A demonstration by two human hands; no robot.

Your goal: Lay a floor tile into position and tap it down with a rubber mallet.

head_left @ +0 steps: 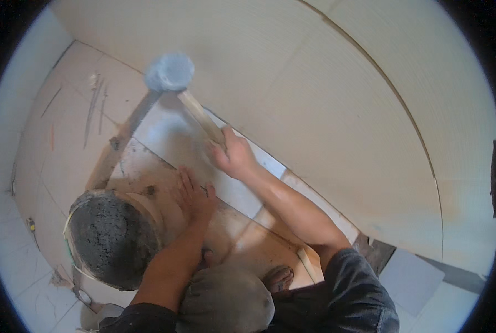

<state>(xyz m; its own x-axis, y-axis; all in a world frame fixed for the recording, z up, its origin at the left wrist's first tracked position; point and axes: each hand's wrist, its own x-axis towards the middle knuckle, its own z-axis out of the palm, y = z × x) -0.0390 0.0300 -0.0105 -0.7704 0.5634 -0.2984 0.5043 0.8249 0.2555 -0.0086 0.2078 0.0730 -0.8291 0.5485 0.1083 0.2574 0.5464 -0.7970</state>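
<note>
Mallet work over tile, by my reading. From my end I see the right hand (pixel 234 154) wrapped round the wooden handle of a mallet (pixel 175 72), its grey head blurred, up and left of that fist, above the far end of a pale tile (pixel 235 193). The left hand (pixel 195 198) holds nothing: palm down, fingers slightly spread, just beside the tile's near edge; whether the fingertips touch it I can't tell. Any further tap calls for a level face and the left hand kept clear of the head.

Surface: brown, dusty ground (pixel 239 247) below the left hand. Left and nearer the body, a bucket (pixel 152 216) full of grey mortar (pixel 112 236).

Room: cream wall (pixel 348 111) rising beyond the right hand; tiled floor (pixel 51 180) well left of both, thin dark strips (pixel 91 114) lying on it. Behind the right elbow, a grey square sheet (pixel 411 280).
</note>
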